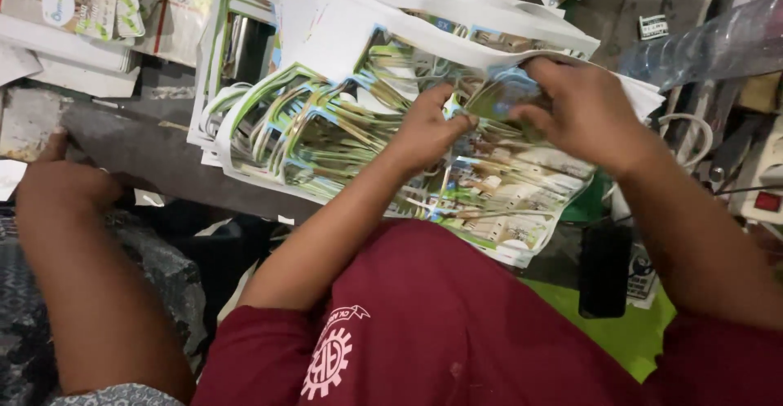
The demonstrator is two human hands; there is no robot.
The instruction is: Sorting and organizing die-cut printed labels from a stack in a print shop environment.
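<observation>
A thick stack of die-cut printed sheets [326, 137], green, white and blue with curved cut-out strips, lies fanned on a dark bench in front of me. My left hand [426, 129] pinches the edge of a top sheet near the middle of the stack. Just to its right, my right hand [581, 112] grips the upper sheets with fingers curled over them. Both forearms reach out from red sleeves at the bottom. The parts of the sheets under my hands are hidden.
Another person's hand [57, 182] rests on the bench edge [163, 157] at left. More printed card stacks [77, 2] lie at top left. A clear plastic bottle [718, 43], white cable [693, 133], power strip with red switch [767, 194] and black phone [605, 269] crowd the right.
</observation>
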